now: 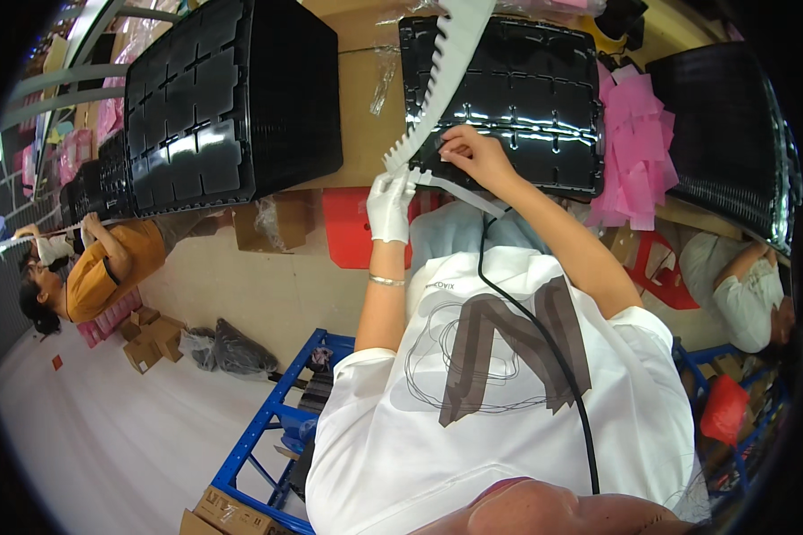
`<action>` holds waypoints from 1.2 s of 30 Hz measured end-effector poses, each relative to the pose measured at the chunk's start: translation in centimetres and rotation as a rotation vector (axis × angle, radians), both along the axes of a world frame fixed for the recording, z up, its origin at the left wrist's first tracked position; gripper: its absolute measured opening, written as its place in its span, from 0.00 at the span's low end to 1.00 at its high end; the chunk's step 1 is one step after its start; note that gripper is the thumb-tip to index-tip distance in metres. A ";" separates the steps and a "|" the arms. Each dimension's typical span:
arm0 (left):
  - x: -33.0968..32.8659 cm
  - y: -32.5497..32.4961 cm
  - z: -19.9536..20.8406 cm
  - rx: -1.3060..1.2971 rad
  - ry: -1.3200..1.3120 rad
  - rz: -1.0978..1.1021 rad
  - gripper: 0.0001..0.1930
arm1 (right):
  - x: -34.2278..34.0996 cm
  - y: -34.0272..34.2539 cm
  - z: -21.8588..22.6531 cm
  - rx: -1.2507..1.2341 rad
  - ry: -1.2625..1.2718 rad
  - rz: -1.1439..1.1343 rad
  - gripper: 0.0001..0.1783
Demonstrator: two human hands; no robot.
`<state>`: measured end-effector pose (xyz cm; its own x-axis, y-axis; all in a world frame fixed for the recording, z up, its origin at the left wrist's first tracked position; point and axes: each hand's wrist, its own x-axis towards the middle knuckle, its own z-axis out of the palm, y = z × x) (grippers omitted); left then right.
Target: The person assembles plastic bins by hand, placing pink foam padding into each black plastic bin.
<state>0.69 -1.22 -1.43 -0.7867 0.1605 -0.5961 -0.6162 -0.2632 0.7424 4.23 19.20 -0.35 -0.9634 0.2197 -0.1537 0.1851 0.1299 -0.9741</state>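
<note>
1. I'm watching through the head camera, and the left hand (390,207), in its white glove, has its fingers clamped on a white toothed strip (459,40).
2. There's the strip: it rises from those fingers, leans right and widens toward the top edge, its teeth along the left side.
3. A shorter white length (459,191) runs right from the same fingers, passing below the right hand (477,159); whether both are one piece, I can't tell from here.
4. Over to the right hand, bare: its fingers are bent inward, thumb close to forefinger, and I can't tell whether they meet or pinch anything.
5. Right behind those fingers I have the glossy black tray (540,85), reaching above them and to their right.
6. Farther right of them, pink sheets (635,143) overlap beside the tray.
7. Left of the gloved fingers I get the brown desk (362,107), then a tall black stack (232,107).
8. Just below and left of those fingers, a red stool (346,227); well apart, farther left, a co-worker in orange (116,267).
</note>
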 end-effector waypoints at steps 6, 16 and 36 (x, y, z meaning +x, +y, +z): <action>0.1 0.5 1.6 0.006 -0.011 0.090 0.08 | -0.1 -0.8 -2.4 0.178 0.189 0.118 0.09; 0.4 -0.1 -0.2 0.021 0.010 0.105 0.06 | -1.4 -1.2 -2.6 0.616 0.289 0.239 0.09; 1.0 -0.2 -1.0 0.002 0.017 0.040 0.07 | -0.9 0.7 -3.0 0.433 0.398 0.445 0.08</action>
<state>1.74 -1.43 -2.42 -0.8028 0.1297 -0.5820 -0.5921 -0.2885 0.7524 3.35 19.88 -3.33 -0.9402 -0.2436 0.2379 -0.3318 0.4982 -0.8011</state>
